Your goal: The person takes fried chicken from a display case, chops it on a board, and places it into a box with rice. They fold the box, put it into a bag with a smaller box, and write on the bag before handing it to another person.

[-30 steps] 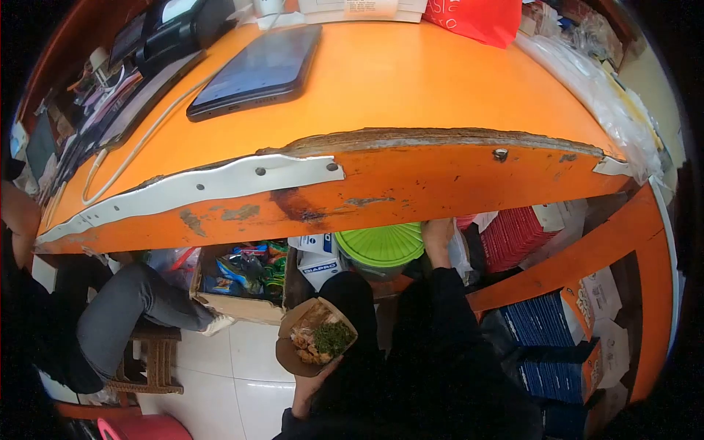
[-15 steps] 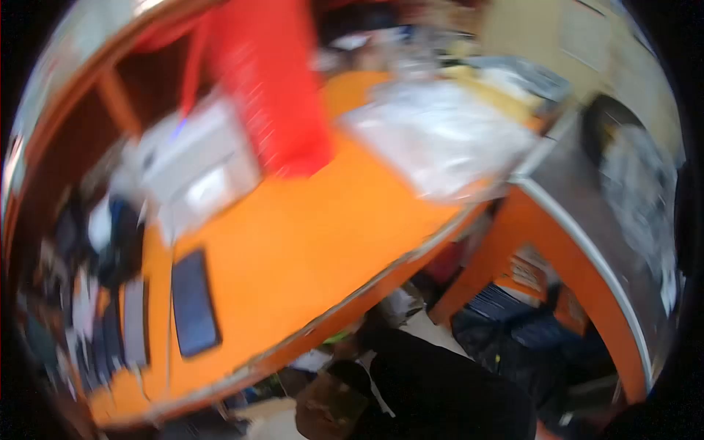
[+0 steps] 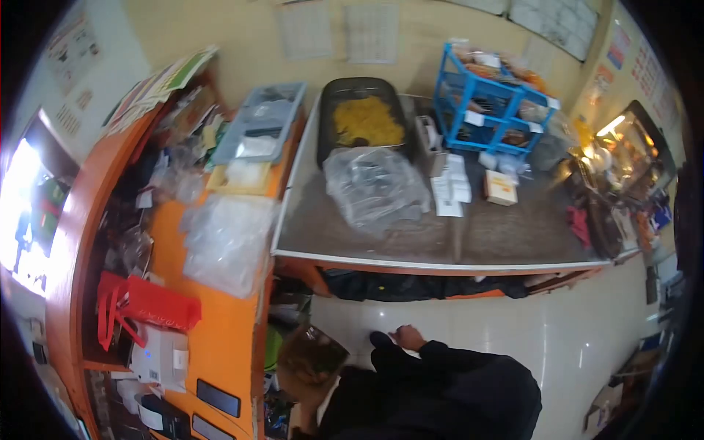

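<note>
At the bottom, left of my dark clothing, my left hand [image 3: 314, 380] is closed on the lower part of a brown packet [image 3: 312, 352]. The packet is beside the orange counter's edge, and its contents are unclear. My right hand [image 3: 408, 338] comes out of a black sleeve above the tiled floor, fingers curled. Whatever it holds, if anything, is too small to make out. A dark rounded shape [image 3: 380, 339] shows just left of it, possibly a shoe.
The orange counter [image 3: 213, 315] bears clear plastic bags [image 3: 231, 238], a red bag [image 3: 158, 302], a white device [image 3: 160, 359] and phones [image 3: 218, 397]. On the dark table [image 3: 352, 246] stand a black tray of yellow food [image 3: 367, 121], plastic [image 3: 378, 187], papers [image 3: 450, 187] and a blue rack [image 3: 484, 103].
The view has swung right and levelled, so the dark table, the blue rack and the tiled floor now show. My right hand has come into sight. The brown packet is still beside my body.
</note>
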The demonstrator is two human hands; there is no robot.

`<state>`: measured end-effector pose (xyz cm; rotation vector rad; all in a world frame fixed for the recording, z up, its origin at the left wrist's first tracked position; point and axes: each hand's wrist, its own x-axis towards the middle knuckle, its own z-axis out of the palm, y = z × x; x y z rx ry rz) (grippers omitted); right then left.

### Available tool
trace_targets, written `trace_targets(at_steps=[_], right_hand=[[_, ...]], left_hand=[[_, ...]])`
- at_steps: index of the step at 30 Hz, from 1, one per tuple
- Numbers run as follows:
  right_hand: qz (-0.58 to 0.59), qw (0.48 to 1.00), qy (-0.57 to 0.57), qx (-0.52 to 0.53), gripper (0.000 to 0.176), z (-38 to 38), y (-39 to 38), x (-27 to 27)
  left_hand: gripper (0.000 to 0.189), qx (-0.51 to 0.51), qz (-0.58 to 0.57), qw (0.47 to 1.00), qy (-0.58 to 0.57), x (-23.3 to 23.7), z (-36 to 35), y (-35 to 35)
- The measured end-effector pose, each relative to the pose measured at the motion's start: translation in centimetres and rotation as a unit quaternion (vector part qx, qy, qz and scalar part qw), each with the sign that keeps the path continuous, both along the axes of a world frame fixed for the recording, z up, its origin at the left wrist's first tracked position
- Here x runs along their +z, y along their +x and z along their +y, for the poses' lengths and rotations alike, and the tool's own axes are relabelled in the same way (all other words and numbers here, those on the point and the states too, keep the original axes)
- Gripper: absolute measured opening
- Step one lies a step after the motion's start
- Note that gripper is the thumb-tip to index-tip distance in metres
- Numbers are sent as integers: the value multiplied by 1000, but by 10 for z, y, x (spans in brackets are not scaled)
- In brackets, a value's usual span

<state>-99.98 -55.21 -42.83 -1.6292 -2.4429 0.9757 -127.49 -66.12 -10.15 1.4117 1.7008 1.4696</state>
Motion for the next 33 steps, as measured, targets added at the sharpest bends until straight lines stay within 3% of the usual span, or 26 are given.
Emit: trace_targets(at_steps=[2, 4, 6, 9, 11, 13, 14, 15, 16, 18, 19, 21, 22, 23, 28, 33], right_hand=[[-6, 989, 17, -148, 51, 16, 62, 82], [-27, 968, 30, -248, 53, 38, 117, 127], [-33, 930, 155, -331, 50, 50, 155, 158], [-19, 896, 150, -417, 45, 66, 186, 200], [56, 891, 162, -420, 43, 76, 193, 210], [89, 889, 186, -409, 35, 98, 201, 197], [134, 891, 236, -364, 19, 112, 198, 206], [179, 907, 248, -290, 15, 131, 200, 209], [219, 916, 257, -215, 21, 150, 205, 213], [303, 922, 145, -192, 42, 180, 204, 218], [289, 932, 139, -169, 46, 193, 208, 215], [267, 947, 130, -120, 54, 218, 210, 203], [282, 944, 118, -123, 55, 226, 207, 210], [297, 941, 104, -127, 57, 231, 205, 219], [314, 940, 72, -110, 61, 236, 205, 230], [365, 923, -12, -123, 78, 230, 202, 231]], left_hand=[[83, -44, 37, 998, 33, 43, 34, 10], [85, -52, 46, 996, 48, 48, 63, 20], [96, -15, 40, 998, 46, 0, 80, 32], [106, -23, -45, 997, 57, -82, 129, 71], [107, -56, -46, 997, 34, -71, 166, 114], [106, -99, -144, 985, 13, -123, 201, 159], [106, -122, -181, 976, 3, -129, 217, 181], [106, -142, -217, 966, -8, -135, 233, 203], [106, -163, -251, 954, -20, -127, 251, 227], [104, -180, -209, 960, -36, -142, 277, 257], [104, -189, -188, 963, -41, -140, 289, 266], [104, -191, 61, 975, -96, -122, 309, 274], [104, -190, 186, 956, -121, -112, 318, 275], [107, -191, 203, 951, -135, -117, 325, 272], [121, -197, 206, 942, -177, -109, 333, 256], [125, -230, 86, 966, -84, -112, 310, 246]])
